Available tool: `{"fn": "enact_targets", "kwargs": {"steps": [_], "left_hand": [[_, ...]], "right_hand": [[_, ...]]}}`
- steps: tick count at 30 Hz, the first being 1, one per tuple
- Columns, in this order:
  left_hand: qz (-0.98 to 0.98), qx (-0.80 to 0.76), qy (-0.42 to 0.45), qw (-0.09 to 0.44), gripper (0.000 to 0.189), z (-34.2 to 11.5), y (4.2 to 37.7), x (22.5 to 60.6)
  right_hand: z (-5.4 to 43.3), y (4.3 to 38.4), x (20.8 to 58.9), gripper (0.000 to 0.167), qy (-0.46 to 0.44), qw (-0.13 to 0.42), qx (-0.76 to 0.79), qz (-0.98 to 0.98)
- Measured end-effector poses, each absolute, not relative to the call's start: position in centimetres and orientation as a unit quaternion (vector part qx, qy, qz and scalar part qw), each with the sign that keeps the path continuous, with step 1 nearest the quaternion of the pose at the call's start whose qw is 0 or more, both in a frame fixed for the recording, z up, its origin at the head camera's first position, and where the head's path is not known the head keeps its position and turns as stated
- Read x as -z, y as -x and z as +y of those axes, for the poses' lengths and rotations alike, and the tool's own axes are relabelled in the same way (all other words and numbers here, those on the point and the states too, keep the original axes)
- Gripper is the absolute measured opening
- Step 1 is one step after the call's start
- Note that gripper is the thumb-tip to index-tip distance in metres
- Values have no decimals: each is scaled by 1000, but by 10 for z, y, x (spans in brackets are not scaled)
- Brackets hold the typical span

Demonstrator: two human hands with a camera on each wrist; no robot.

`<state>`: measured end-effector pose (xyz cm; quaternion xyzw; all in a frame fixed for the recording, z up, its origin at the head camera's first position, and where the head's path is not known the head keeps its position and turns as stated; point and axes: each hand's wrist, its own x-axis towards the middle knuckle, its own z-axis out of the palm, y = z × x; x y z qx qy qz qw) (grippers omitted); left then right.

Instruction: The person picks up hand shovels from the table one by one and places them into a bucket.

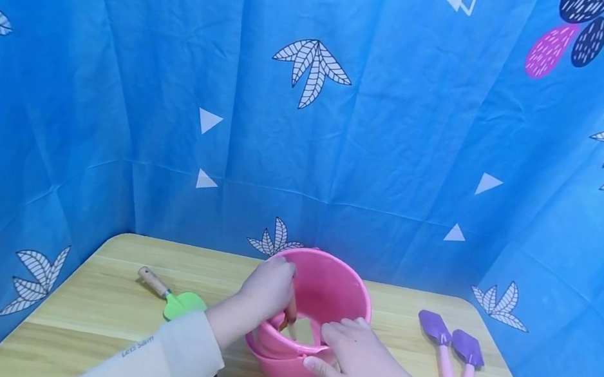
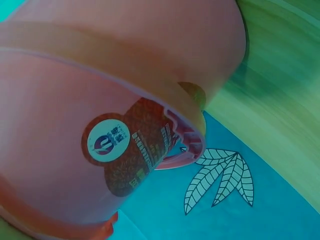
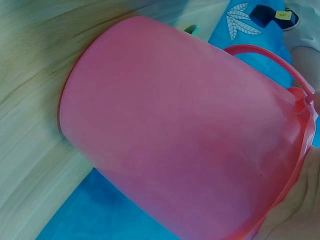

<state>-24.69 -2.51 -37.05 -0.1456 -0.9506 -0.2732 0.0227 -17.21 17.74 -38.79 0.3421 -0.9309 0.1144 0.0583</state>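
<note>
A pink bucket [image 1: 337,285] stands on the table, its opening facing me. Over its left rim goes my left hand [image 1: 268,288], with the fingers down inside. A slim brownish shape shows below that hand, near a pale patch at the bottom; I cannot tell whether the fingers hold it. My right hand [image 1: 355,359] grips the front right rim, thumb outside and fingers over the edge. The bucket's handle [image 2: 115,60] crosses its side above a dark red printed label [image 2: 140,140] in the left wrist view. In the right wrist view, the bucket's smooth wall [image 3: 175,125] fills most of the picture.
Left on the table [image 1: 102,308] lies a green-bladed trowel [image 1: 182,305] with a wooden handle. Two small shovels with purple blades and pink handles, one [image 1: 441,349] beside the other [image 1: 468,370], lie at the right. A blue patterned curtain [image 1: 404,132] encloses the table's back and sides.
</note>
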Motion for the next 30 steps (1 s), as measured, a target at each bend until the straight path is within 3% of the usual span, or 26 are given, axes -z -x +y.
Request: {"fn": "enact_targets", "kwargs": {"steps": [18,30], "left_hand": [[-967,180,152,100,38,-24,240,378],[-972,143,152,109,31,-23,237,375]], "right_hand": [[176,172,389,37,-338,56,-115,-932],[176,172,389,35,-347,73,-115,-928]]}}
